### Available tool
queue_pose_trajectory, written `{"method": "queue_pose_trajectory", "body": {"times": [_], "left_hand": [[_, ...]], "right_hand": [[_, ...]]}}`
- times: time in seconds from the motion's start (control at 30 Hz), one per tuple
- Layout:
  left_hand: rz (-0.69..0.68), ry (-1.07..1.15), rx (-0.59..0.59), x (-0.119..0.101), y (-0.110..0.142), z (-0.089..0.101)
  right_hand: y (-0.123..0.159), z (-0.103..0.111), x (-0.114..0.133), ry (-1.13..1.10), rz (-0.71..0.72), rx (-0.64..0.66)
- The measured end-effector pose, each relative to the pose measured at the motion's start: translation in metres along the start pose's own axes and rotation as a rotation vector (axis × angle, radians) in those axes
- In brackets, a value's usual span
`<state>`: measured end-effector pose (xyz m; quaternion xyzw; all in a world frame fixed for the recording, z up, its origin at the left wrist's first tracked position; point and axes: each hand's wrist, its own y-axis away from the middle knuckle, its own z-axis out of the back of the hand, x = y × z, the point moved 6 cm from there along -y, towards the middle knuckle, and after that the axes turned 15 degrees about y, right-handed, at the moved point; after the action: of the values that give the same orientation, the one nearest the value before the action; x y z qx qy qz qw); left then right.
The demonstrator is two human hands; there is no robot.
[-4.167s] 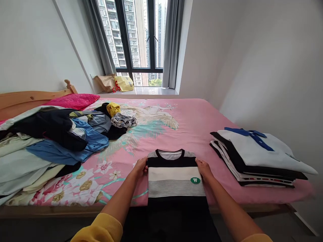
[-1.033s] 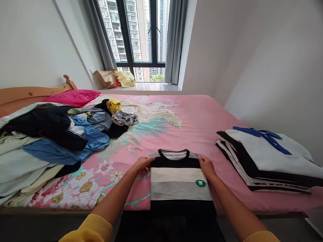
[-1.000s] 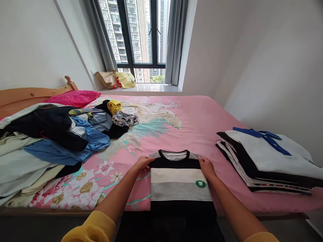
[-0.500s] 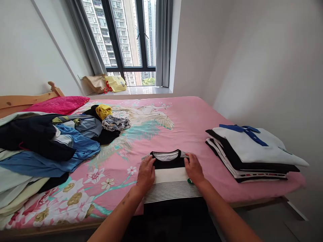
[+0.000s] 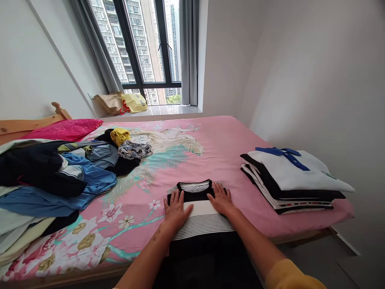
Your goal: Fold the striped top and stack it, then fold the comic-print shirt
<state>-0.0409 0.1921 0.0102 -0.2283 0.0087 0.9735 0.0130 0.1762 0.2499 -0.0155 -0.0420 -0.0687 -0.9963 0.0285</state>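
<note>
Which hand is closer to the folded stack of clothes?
Right. The right hand lies on the shirt, on the side toward the stack, with bed between. The left hand lies on the shirt's other side, farther off.

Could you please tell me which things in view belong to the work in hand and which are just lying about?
Work in hand: striped shirt, under left hand and right hand; probably clothes pile, folded stack.
Lying about: magenta pillow, brown bag, yellow bag.

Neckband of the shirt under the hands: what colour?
The neckband is black; the head view shows it best.
</note>
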Motion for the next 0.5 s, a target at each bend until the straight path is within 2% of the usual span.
{"method": "queue_pose_trajectory", "body": {"times": [0.1,0.17,0.27,0.33,0.37,0.43,0.5], "left_hand": [[0.034,0.02,0.008,-0.002,0.0,-0.001],[0.0,0.002,-0.038,-0.006,0.002,0.003],[-0.071,-0.028,-0.084,-0.015,0.009,0.007],[-0.082,-0.023,-0.075,-0.017,0.015,0.005],[-0.079,-0.015,-0.065,-0.017,0.018,0.003],[-0.067,-0.003,-0.064,-0.014,0.026,-0.001],[-0.049,0.001,-0.089,-0.009,0.033,-0.003]], "right_hand": [[-0.007,0.001,-0.004,0.025,-0.106,0.053],[-0.008,0.008,-0.005,0.036,-0.153,0.01],[-0.003,0.013,0.004,0.027,-0.025,-0.065],[0.002,0.006,0.004,0.022,0.048,-0.024],[0.004,0.002,-0.001,0.024,0.023,0.009],[0.008,-0.003,-0.018,0.029,-0.122,0.048],[0.013,0.0,-0.03,0.023,-0.219,0.019]]}}
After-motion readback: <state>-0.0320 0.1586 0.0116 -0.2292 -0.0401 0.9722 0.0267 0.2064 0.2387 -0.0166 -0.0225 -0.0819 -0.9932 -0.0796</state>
